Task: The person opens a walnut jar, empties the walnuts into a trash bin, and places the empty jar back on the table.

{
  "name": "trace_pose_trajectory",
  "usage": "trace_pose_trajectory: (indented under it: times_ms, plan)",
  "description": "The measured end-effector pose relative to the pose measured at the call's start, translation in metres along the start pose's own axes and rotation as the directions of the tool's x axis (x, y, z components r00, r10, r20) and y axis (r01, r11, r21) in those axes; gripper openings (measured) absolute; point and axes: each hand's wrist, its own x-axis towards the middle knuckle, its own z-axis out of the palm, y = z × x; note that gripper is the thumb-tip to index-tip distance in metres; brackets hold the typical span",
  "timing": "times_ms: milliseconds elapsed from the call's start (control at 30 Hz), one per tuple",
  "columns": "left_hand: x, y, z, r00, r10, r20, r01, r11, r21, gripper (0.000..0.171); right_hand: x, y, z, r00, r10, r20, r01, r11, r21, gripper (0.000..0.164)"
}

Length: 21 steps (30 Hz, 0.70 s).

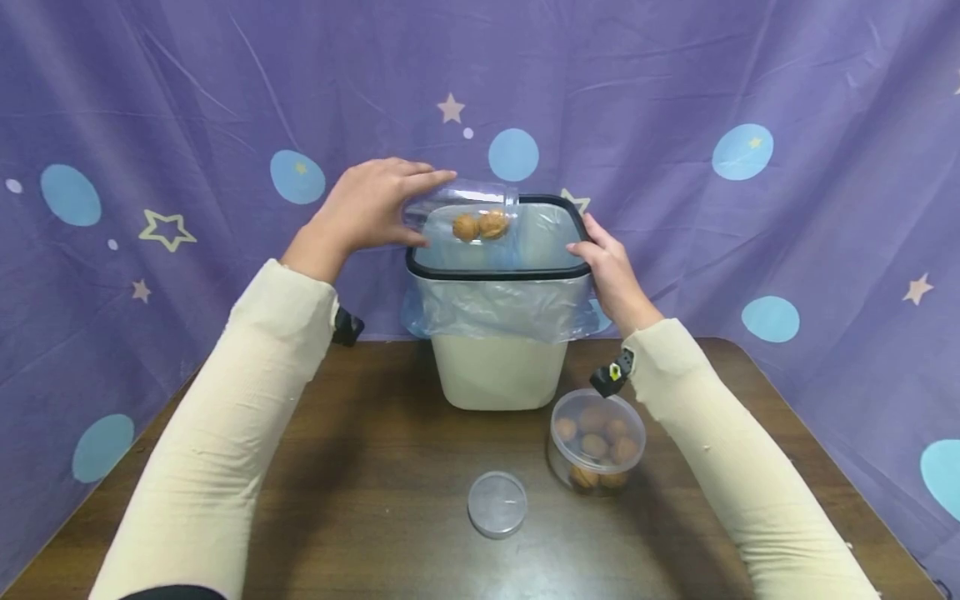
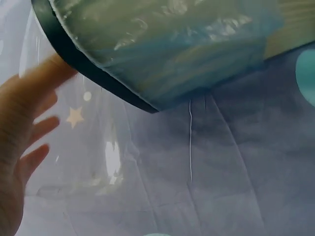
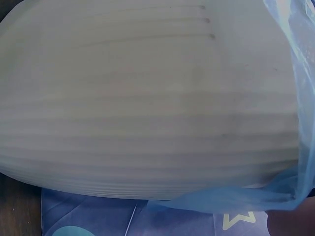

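My left hand grips a clear plastic jar near its base. The jar lies on its side above the trash bin, mouth to the right, with two walnuts inside. In the left wrist view, the fingers of this hand show through the clear jar wall. A black rim holds a pale blue plastic bag folded over the bin's top. On the right side, my right hand holds that rim, thumb over the top. The bin's pale side fills most of the right wrist view.
A round clear container of walnuts, lid on, stands on the wooden table right of the bin. A small clear round lid lies in front. Close behind the bin hangs a purple curtain.
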Motion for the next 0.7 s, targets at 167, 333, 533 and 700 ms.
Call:
trace_pose_trajectory:
  times_ms: [167, 333, 533, 700]
  plan:
    - [0.0015, 0.0022, -0.0023, 1.000, -0.002, 0.001, 0.002, 1.000, 0.020, 0.086, -0.0009, -0.0016, -0.0001, 1.000, 0.006, 0.000, -0.006, 1.000, -0.004, 0.071]
    - [0.0032, 0.0033, -0.0040, 1.000, -0.004, 0.006, 0.004, 1.000, 0.010, 0.087, -0.0003, -0.0025, -0.0002, 1.000, 0.002, 0.002, -0.002, 1.000, -0.007, 0.071]
    - [0.0022, 0.0023, -0.0041, 0.999, -0.029, 0.019, 0.030, 0.999, -0.012, 0.086, 0.0007, -0.0016, -0.0002, 1.000, 0.008, -0.001, -0.008, 1.000, -0.009, 0.071]
    - [0.0011, 0.0032, -0.0052, 0.999, -0.025, 0.021, 0.025, 1.000, 0.014, 0.086, 0.0005, -0.0020, -0.0005, 1.000, 0.010, 0.001, -0.010, 1.000, -0.012, 0.071]
